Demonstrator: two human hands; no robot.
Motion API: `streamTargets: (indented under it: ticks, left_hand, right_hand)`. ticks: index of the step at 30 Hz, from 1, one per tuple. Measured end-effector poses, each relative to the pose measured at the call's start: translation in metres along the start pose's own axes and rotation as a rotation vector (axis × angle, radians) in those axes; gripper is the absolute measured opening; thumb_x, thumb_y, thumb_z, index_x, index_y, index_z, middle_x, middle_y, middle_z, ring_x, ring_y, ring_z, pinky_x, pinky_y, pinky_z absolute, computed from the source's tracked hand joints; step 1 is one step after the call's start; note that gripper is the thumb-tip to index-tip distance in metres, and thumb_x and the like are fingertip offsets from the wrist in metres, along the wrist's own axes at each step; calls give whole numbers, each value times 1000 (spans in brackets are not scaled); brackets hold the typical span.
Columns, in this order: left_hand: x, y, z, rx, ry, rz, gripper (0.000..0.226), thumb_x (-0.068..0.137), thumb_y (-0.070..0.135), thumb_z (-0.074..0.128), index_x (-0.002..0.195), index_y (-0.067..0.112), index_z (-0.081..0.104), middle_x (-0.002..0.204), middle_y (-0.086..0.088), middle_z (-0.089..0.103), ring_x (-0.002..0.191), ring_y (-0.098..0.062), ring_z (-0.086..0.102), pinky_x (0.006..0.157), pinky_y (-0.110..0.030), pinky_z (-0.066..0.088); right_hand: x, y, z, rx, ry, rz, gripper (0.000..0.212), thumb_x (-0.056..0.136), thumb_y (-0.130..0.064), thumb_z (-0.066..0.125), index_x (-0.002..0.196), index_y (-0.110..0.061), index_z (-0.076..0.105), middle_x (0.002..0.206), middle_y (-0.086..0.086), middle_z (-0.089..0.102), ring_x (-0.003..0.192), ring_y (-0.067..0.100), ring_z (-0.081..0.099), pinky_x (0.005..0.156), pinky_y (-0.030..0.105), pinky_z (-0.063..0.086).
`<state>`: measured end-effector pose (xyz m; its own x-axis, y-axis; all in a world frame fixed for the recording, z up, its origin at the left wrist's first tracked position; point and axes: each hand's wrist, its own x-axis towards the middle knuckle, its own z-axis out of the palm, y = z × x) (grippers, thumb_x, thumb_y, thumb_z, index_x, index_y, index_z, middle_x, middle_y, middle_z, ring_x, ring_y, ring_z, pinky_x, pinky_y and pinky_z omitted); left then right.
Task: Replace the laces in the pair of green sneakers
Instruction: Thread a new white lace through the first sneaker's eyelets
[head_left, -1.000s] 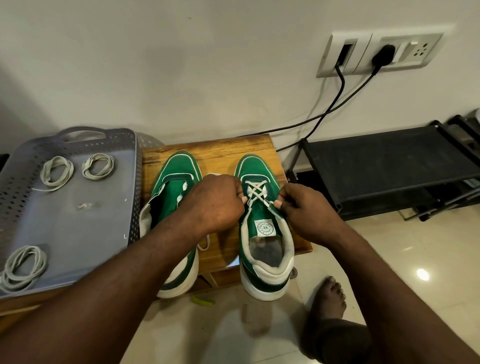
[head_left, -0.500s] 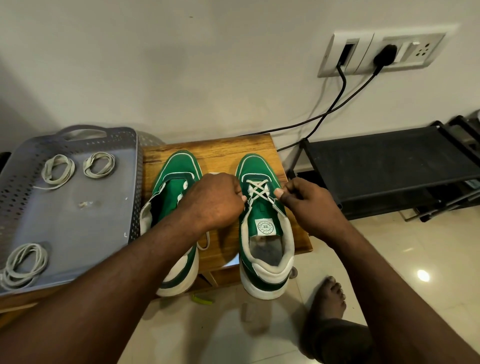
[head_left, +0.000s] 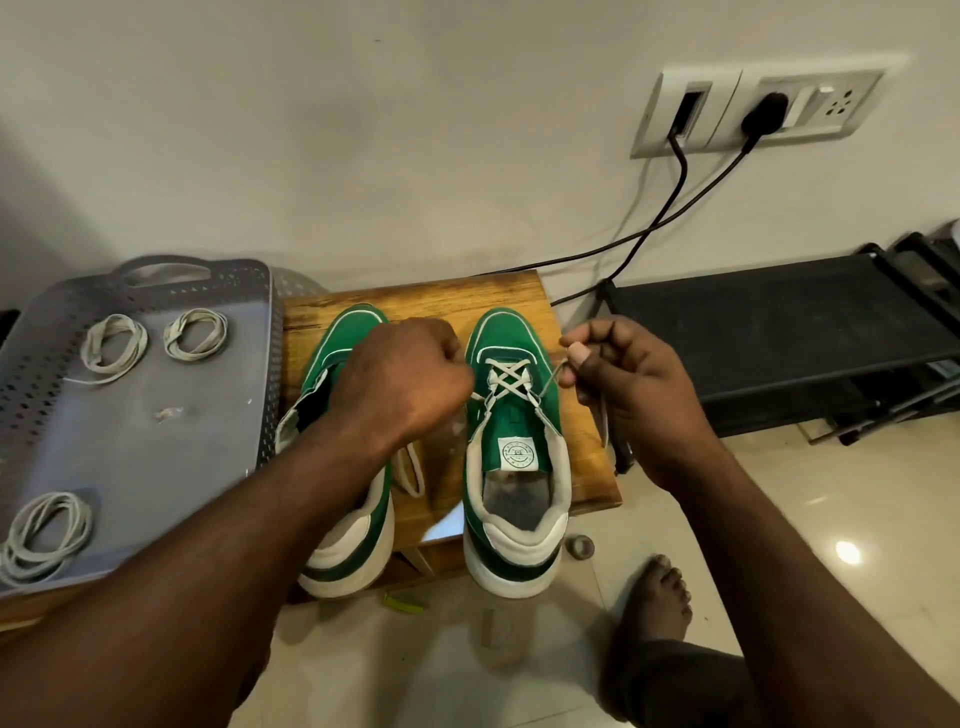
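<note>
Two green sneakers stand toe-to-wall on a small wooden stool (head_left: 431, 299). The right sneaker (head_left: 511, 447) has a white lace (head_left: 506, 382) crossed through its front eyelets only. My right hand (head_left: 631, 384) is off the shoe's right side, pinching one end of that lace, which runs taut from an eyelet. My left hand (head_left: 402, 382) is fisted between the shoes on the lace's other end; a loop hangs below my wrist. The left sneaker (head_left: 345, 540) is largely hidden under my left forearm, and I see no lace in it.
A grey perforated tray (head_left: 156, 452) on the left holds three coiled laces (head_left: 113, 343). A black low rack (head_left: 779, 332) stands to the right. Two black cables (head_left: 670, 223) hang from wall sockets. My bare foot (head_left: 657, 597) rests on the tiled floor, near a small green scrap (head_left: 402, 604).
My right hand has drawn away from the shoe, up and to the right, pulling its lace end out taut. My left hand has stayed fisted beside the eyelets.
</note>
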<state>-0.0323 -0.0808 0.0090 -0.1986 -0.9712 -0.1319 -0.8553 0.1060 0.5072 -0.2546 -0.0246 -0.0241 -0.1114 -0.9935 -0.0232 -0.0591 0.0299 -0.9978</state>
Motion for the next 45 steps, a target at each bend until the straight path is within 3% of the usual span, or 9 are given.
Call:
streamTargets:
  ticks: [5,11,15,21,27,33,37,41,45]
  left_hand:
    - [-4,19,2,-290,59,243,21,104,30,60,118,31,76,116,14,73,108,-7,64,96,-36,53]
    - [-6,38,12,-656,-164,266,25,109,22,53,112,18,77,107,5,77,107,-15,70,100,-50,54]
    - [-8,41,8,-738,-223,306,24,109,18,51,99,14,72,95,2,74,95,-14,68,90,-39,51]
    - [12,10,14,-101,-139,137,26,106,37,50,84,38,65,99,4,72,102,-24,64,92,-50,54]
    - [2,23,9,-315,46,384,30,109,33,47,134,39,61,141,14,53,132,-13,39,105,-24,34]
    - [-2,36,14,-154,61,436,8,106,30,51,104,27,59,108,13,56,117,-20,43,95,-47,43]
    - [9,13,4,215,165,69,15,102,31,59,115,28,65,124,-2,54,126,-30,43,94,-47,38]
    - [15,3,-2,74,192,-58,9,97,24,64,102,25,72,106,-5,67,94,-23,61,78,-38,52]
    - [5,25,0,-103,134,166,26,96,34,71,121,34,65,91,14,57,81,-9,55,68,-27,37]
  right_hand:
    - [-6,-19,1,172,16,-217,20,99,-13,55,117,-13,64,84,2,72,83,33,57,69,31,50]
    - [-12,-29,10,111,-3,-359,16,100,-8,56,115,-12,63,88,2,73,82,31,64,66,33,53]
    - [-14,-32,8,128,10,-385,15,100,-7,57,114,-10,63,89,7,72,84,31,67,68,38,54]
    - [-15,-37,2,257,49,-359,16,100,-6,54,112,-10,62,88,2,75,78,22,63,64,28,50]
    - [-12,-24,3,220,38,-232,15,99,-6,56,112,-10,64,90,6,76,79,26,61,65,29,51]
    - [-11,-21,10,190,-14,-239,17,99,-7,58,115,-4,62,92,10,75,79,20,66,66,29,52]
    - [-11,-25,1,257,56,-248,13,98,-10,57,109,-11,65,89,6,75,72,25,59,61,27,48]
    - [-11,-23,0,275,51,-225,13,98,-10,57,108,-12,66,89,7,75,73,29,56,62,29,46]
    - [-10,-16,6,191,-4,-191,12,101,-5,57,110,-8,64,90,9,76,76,32,60,63,33,48]
